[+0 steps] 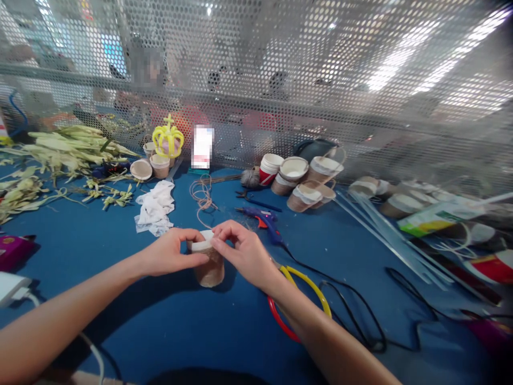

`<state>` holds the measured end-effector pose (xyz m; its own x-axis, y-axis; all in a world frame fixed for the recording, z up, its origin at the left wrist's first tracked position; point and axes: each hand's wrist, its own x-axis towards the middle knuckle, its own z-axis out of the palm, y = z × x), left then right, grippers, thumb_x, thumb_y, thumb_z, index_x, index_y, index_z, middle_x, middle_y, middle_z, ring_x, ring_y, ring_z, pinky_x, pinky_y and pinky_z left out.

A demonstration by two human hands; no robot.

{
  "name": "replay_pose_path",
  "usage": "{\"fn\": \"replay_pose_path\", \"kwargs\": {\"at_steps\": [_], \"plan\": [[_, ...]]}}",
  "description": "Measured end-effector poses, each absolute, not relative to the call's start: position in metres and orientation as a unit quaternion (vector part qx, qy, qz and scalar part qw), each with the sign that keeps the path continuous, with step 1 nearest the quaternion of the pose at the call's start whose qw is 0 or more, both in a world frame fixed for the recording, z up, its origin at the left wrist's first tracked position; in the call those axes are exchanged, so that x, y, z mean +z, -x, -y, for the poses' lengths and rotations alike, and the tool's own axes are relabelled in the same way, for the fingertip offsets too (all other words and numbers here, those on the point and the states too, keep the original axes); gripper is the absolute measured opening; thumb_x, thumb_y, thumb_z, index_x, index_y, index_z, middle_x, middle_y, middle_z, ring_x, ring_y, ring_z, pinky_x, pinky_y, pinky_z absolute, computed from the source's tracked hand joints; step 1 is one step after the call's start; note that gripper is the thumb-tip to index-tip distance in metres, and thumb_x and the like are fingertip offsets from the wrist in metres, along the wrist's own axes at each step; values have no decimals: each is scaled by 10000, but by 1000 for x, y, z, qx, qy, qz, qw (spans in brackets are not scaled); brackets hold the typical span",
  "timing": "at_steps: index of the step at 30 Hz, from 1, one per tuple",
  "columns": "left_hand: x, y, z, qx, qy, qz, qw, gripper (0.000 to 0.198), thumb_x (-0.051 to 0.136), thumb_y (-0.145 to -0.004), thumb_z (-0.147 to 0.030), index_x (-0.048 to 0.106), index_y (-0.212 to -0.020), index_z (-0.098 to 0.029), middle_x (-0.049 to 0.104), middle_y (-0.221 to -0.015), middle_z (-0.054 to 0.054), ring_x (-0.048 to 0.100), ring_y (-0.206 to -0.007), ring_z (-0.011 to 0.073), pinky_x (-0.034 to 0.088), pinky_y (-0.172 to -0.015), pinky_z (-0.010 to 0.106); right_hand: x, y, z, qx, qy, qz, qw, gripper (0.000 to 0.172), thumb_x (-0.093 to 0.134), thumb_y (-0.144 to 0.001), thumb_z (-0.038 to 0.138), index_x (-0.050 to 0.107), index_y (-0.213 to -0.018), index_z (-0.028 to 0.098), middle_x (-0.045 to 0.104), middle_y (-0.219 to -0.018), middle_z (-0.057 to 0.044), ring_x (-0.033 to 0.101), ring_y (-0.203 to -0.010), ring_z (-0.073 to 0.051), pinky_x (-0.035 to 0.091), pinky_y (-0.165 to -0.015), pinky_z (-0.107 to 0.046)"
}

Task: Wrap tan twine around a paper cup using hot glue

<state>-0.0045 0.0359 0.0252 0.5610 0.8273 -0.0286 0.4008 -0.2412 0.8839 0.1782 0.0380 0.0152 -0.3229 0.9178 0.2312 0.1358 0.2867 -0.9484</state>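
Jute-brown wrapping covers the lower body of a paper cup point(210, 271) at the centre of the head view, with a bare white band left at its top. It sits between both hands, low over the blue counter point(168, 321); whether its base touches the surface is hard to tell.

The left hand point(171, 252) comes in from the lower left and pinches the cup's upper side between thumb and curled fingers. The right hand point(245, 255) comes from the lower right with its fingertips pressed together on the white band. It may be holding a strand there, but the view is too soft to be sure.

I judge the cup very light and thin-walled, so it would dent under a hard squeeze. The fibre wrap should give a rough, non-slip surface. The stiffer rolled rim and the wrapped wall just under it look like the safest places to hold.

A loose coil of twine point(202, 197) lies just above the hands, with a white cloth point(154, 209) to its left. A blue glue gun point(265, 219) lies to the upper right, and scissors point(308, 286) with yellow and red loops lie under the right wrist. More cups point(301, 182) cluster by the mesh screen point(320, 80), and palm leaves point(68, 144) fill the upper left.
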Motion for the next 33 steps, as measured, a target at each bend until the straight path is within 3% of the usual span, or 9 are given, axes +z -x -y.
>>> {"fn": "replay_pose_path", "kwargs": {"at_steps": [15,33], "plan": [[15,5,-35,291,-701,-391,521,148,571,-741,-272,524,-697,-139,520,-653,-15,463,-625,109,402,-609,228,19,-179,-35,485,430,621,441,160,575,-736,241,503,-603,187,581,-977,-48,562,-878,-158,421,-766,-305],[15,3,-34,269,-686,-426,525,137,522,-711,-278,509,-724,-142,491,-668,-25,430,-619,108,345,-596,221,11,-173,-35,487,428,630,427,150,568,-724,208,485,-600,192,577,-852,-29,548,-806,-148,419,-692,-278]]}}
